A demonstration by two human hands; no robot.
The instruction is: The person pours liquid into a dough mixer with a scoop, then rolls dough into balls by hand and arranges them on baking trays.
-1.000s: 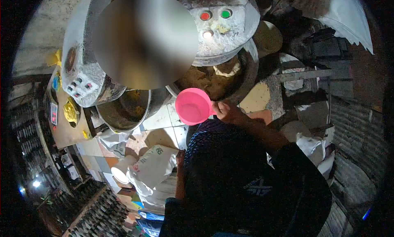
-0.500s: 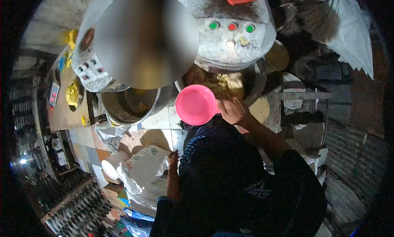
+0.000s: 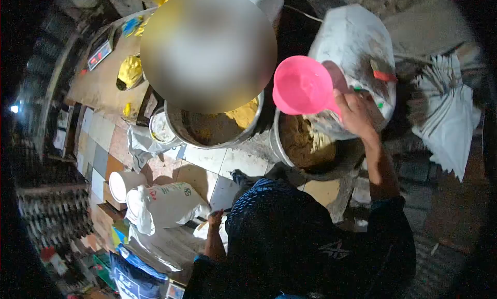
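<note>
My right hand (image 3: pixel 354 112) grips the handle of a pink plastic dipper (image 3: pixel 300 86), raised in front of the speckled white mixer head (image 3: pixel 352 37). Whether the dipper holds any liquid I cannot tell. Below it is a metal mixing bowl (image 3: pixel 276 143), with a pale, dough-like mass (image 3: pixel 321 146) inside. My left hand (image 3: pixel 216 217) hangs low by my side with its fingers curled and nothing visible in them. Close to it lies a white printed sack (image 3: pixel 178 200).
Another metal bowl (image 3: pixel 217 145) with a yellow mass stands to the left. Past it are a small white bucket (image 3: pixel 162 127) and a wooden table (image 3: pixel 103 86) bearing a scale (image 3: pixel 100 54) and a yellow bag (image 3: pixel 129 71). A white tub (image 3: pixel 124 186) rests beside the sack.
My right hand has lifted the pink dipper up and to the right, towards the right-hand mixer. My view has swung left, showing more of the left bowl. My left hand stays low.
</note>
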